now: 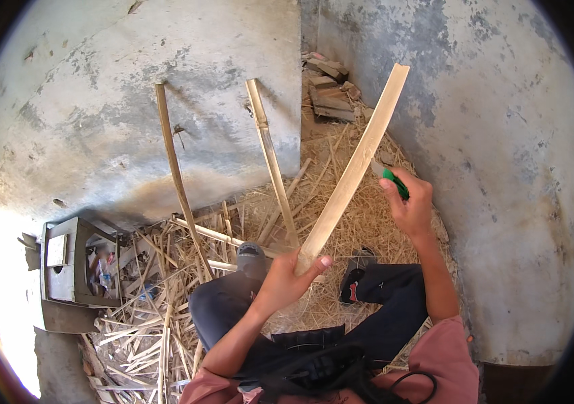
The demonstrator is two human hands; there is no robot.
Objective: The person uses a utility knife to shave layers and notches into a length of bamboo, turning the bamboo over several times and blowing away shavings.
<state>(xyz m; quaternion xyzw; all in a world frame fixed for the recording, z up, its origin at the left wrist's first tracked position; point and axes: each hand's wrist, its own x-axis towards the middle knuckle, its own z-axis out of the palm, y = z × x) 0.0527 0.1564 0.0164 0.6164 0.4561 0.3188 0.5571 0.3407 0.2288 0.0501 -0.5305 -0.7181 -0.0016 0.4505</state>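
My left hand (285, 281) is closed around the lower end of a long, pale split bamboo strip (356, 165). The strip slants up and away to the right, its far end in front of the wall corner. In my right hand (409, 205) is a green-handled knife (395, 180), gripped in a fist. Its short blade points toward the strip's right edge, close to the middle of its length; whether it touches I cannot tell. Curled shavings show on the strip's face near the blade.
Two upright bamboo poles (275, 161) lean near the left wall (219, 40). Shavings (381, 229) and split offcuts (139, 337) cover the floor around my bent legs. A grey box-like cabinet (61, 269) stands at left. Bricks (333, 101) are piled in the far corner; another wall (516, 168) rises on the right.
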